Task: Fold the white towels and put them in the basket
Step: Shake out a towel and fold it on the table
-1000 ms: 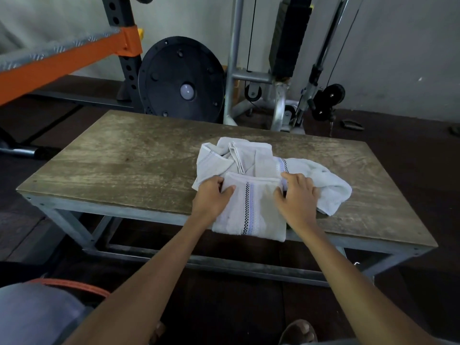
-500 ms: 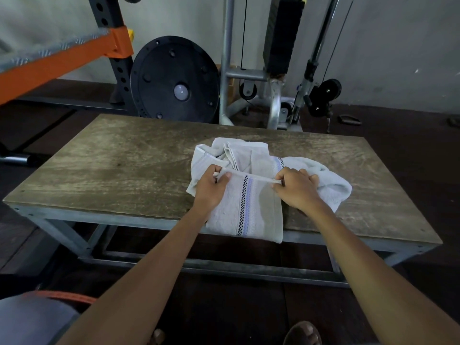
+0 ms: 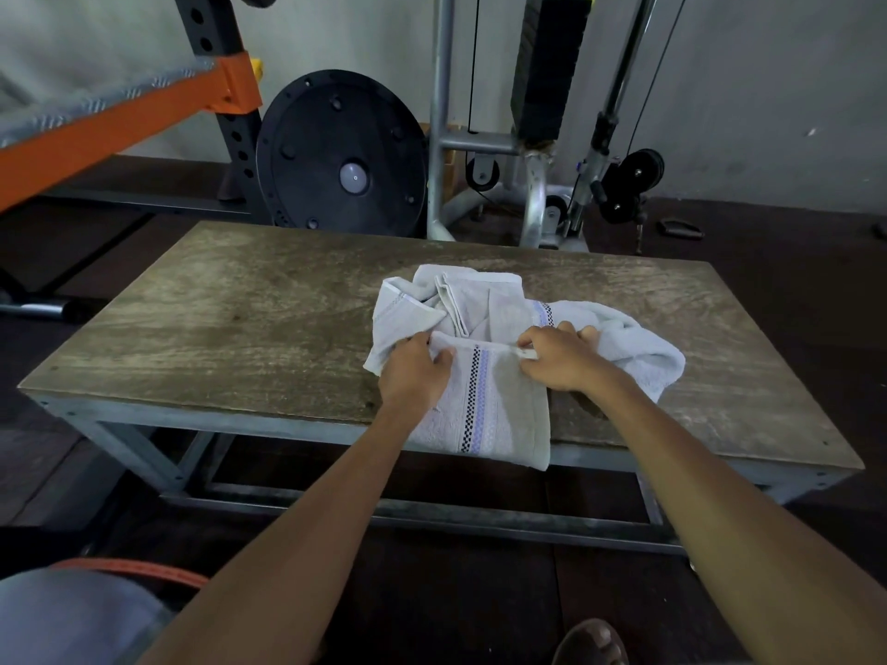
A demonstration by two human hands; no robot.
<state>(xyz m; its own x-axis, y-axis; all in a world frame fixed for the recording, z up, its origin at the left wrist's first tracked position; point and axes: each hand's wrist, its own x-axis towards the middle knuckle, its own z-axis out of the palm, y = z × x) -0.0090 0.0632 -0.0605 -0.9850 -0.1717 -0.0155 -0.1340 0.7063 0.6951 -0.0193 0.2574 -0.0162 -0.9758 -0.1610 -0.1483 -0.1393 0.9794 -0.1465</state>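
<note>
A white towel [image 3: 494, 405] with a black-checked and blue stripe lies partly folded at the near edge of the wooden table [image 3: 240, 338], its lower end hanging over the edge. My left hand [image 3: 415, 371] pinches its upper left corner and my right hand [image 3: 559, 360] pinches its upper right corner. Behind them lies a loose heap of more white towels [image 3: 480, 300], spreading to the right under my right hand. An orange rim at the bottom left may belong to a basket [image 3: 139, 568]; most of it is hidden.
The table has a grey metal frame [image 3: 144, 448]. Behind it stand a black weight plate [image 3: 341, 156], an orange and black rack [image 3: 144, 112] and a cable machine [image 3: 537, 112]. My foot [image 3: 590, 643] shows at the bottom on the dark floor.
Both hands moved from pressing on the folded towel to pinching its upper corners, and the top edge has been drawn a little farther up the table.
</note>
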